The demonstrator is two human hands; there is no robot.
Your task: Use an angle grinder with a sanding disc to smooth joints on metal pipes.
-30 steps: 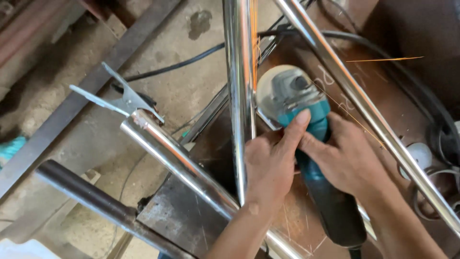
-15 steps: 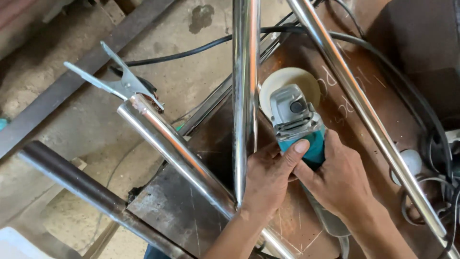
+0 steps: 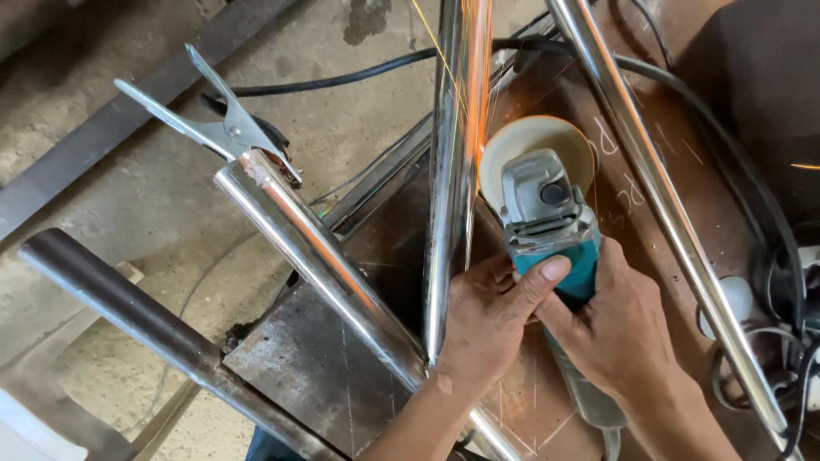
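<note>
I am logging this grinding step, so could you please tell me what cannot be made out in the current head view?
- Contact between the grinder disc and the upright steel tube: hidden behind the tube and the sparks.
- Grip of the angle grinder: covered by the left hand and right hand.
- Grinder's tail and cord: cut off by the bottom edge.
- Cable tangle at the right edge: too cramped to sort.

— Where's the view from?
— One head-worn camera, looking steeply down, close over the hands at the tabletop [image 3: 325,358].
— Any second angle?
— Only this view; floor [image 3: 128,188] lies at left.
</note>
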